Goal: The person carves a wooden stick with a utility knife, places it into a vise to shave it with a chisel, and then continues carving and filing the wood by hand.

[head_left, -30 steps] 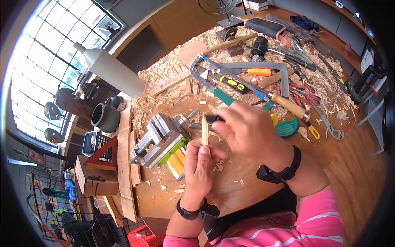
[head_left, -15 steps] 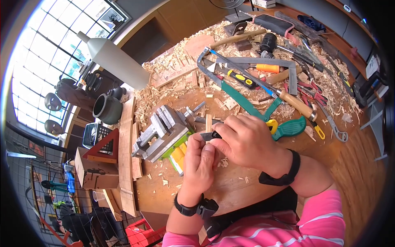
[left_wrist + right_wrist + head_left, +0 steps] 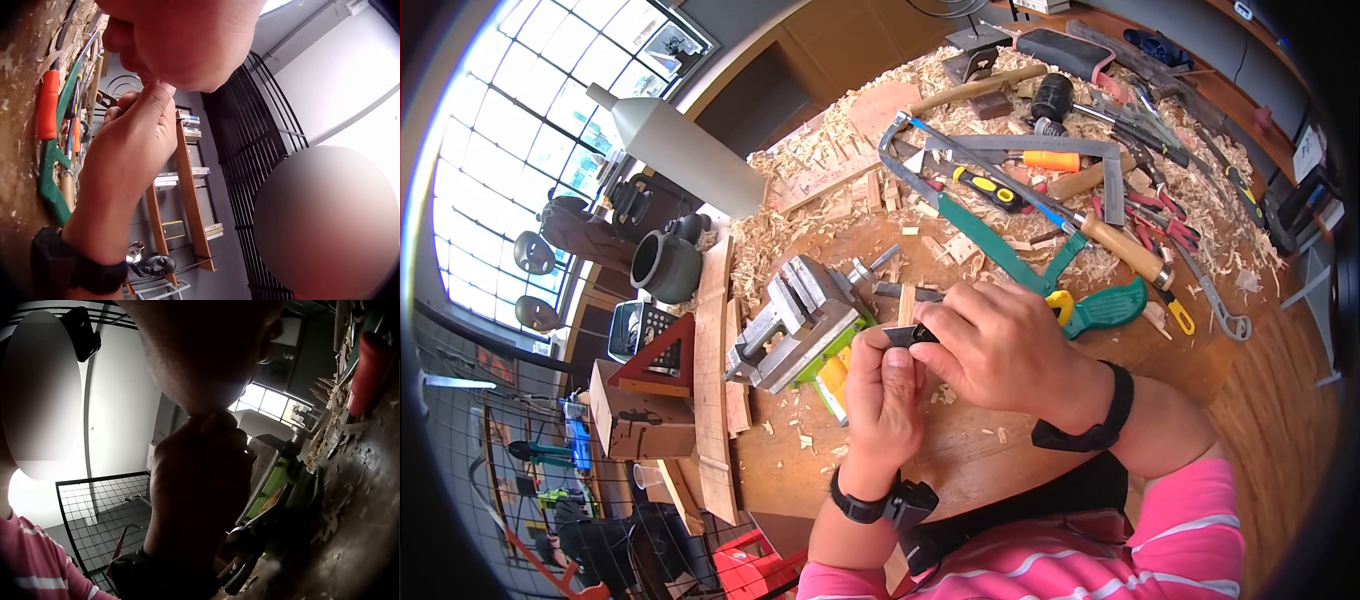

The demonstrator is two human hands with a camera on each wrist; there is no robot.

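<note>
In the head view my left hand [image 3: 885, 395] grips a slim light wooden stick [image 3: 907, 302], its top end standing out above the fingers. My right hand [image 3: 1005, 350] holds a knife [image 3: 901, 336] with a short grey blade and a dark handle. The blade lies across the stick, right at the left fingertips and thumb, and the two hands meet there. Most of the knife's handle is hidden in the right fingers. Both wrist views show the hands close together, with the stick hidden behind them.
A metal vise [image 3: 805, 320] stands left of the hands. Behind them lie a green-handled saw [image 3: 1105, 308], a hacksaw [image 3: 1125, 250], a metal square [image 3: 1112, 185] and a black-headed mallet [image 3: 1052, 100] among wood shavings. A long board [image 3: 715, 400] runs along the table's left edge.
The right hand and knife have come down from the stick's top end to the left fingertips. Over the last half second the hands have hardly moved.
</note>
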